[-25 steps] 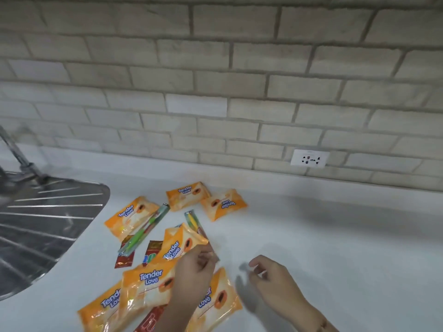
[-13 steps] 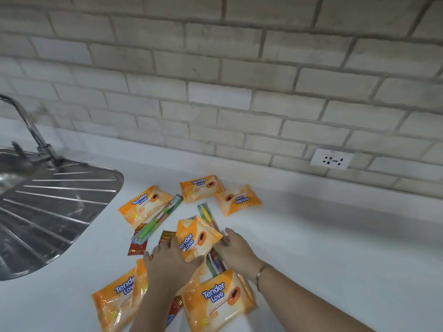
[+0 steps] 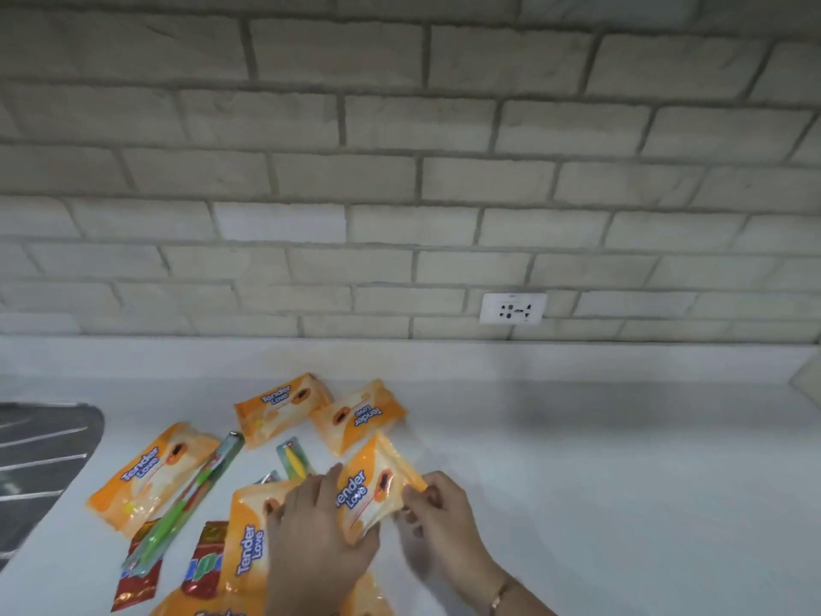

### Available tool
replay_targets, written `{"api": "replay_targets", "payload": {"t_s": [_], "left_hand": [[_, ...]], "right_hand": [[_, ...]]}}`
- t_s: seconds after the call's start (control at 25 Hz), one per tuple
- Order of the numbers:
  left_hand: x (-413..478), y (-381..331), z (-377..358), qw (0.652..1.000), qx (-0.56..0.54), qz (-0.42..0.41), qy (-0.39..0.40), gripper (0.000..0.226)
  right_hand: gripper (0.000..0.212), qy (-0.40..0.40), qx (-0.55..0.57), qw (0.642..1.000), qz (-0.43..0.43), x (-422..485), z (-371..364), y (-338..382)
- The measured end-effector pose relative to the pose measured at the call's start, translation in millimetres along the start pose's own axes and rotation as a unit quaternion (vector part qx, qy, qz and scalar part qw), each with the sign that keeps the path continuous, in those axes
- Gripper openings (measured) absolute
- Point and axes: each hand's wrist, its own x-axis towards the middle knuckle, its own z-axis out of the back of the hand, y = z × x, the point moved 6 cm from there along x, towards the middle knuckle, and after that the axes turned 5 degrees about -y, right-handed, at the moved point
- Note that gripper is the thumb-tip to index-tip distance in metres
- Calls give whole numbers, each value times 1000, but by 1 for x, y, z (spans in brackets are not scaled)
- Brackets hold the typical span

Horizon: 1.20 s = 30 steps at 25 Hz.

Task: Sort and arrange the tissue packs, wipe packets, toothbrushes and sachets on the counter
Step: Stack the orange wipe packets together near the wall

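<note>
A wall of pale grey-beige bricks (image 3: 400, 171) fills the upper view beyond the hands. A white power socket (image 3: 513, 308) sits low on it, beyond and slightly right. The white tabletop (image 3: 622, 482) spreads below; a ribbed steel sink drainboard (image 3: 40, 464) lies far left.

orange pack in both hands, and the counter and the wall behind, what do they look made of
Orange pack: thin glossy plastic film, judging by its glare and crinkles. Counter: smooth white surface with a soft sheen, maybe laminate or solid surface; the look leaves it open. Wall: pale rough matte bricks with recessed grey joints, possibly a cladding.
</note>
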Motion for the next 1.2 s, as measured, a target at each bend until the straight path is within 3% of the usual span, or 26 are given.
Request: {"api": "replay_targets", "payload": {"t_s": [0.12, 0.2, 0.36, 0.44, 0.56, 0.72, 0.88, 1.04, 1.2], "left_hand": [[13, -73, -23, 996, -41, -75, 13, 82], [22, -121, -45, 991, -72, -105, 42, 76], [30, -215, -102, 967, -152, -184, 87, 60], [27, -246, -134, 945, -218, -207, 126, 54], [14, -279, -177, 917, -243, -254, 188, 63], [18, -337, -208, 901, -163, -372, 149, 62], [49, -362, -232, 926, -58, -346, 141, 75], [72, -383, -259, 926, -9, -339, 167, 70], [83, -398, -272, 918, 12, -362, 162, 70]], "right_hand": [[6, -97, 83, 992, 13, 7, 68, 1], [4, -188, 66, 979, 38, 16, 119, -6], [33, -335, -152, 913, 176, 27, 208, -28], [32, -329, -307, 867, 214, 34, 228, -44], [37, -326, -439, 821, 165, 46, 269, -66], [43, -325, -493, 800, 104, 71, 346, -67], [49, -337, -508, 790, 68, 103, 399, -51], [59, -353, -505, 787, 31, 147, 428, -33], [62, -344, -503, 791, 51, 181, 436, -19]]}}
